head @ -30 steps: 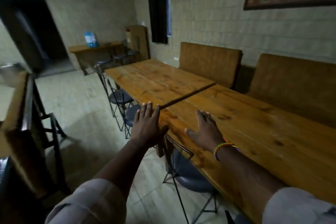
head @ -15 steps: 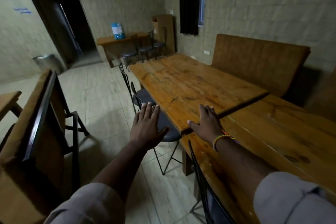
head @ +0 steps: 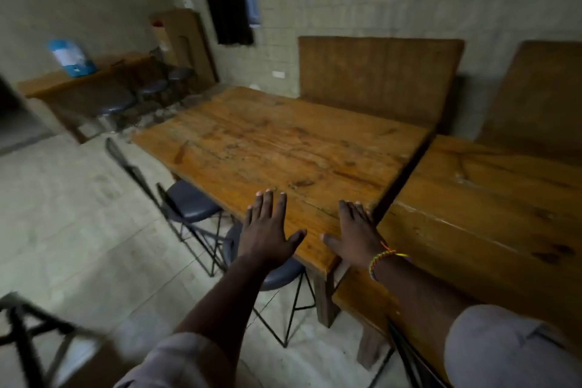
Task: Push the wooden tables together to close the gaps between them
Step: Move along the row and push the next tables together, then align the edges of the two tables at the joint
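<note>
Two wooden tables stand end to end along the right wall. The far table [head: 277, 142] fills the middle of the view; the near table [head: 478, 208] lies to its right. A dark narrow gap [head: 406, 173] runs between them. My left hand [head: 267, 230] hovers flat, fingers spread, over the far table's near front corner. Also flat and open, my right hand [head: 356, 233] with a coloured wristband is on that same corner, right beside the gap. Neither hand grips anything.
Metal folding chairs with dark seats [head: 192, 201] stand along the far table's front edge, one under my left hand [head: 277, 271]. Padded wooden benches [head: 378, 75] back the tables against the wall. A side table with a blue box [head: 72, 57] and stools is at the far left.
My view has swung right and closer to the tables' junction. Both hands have moved forward over the far table's corner; the right hand has shifted from the near table across the gap.
</note>
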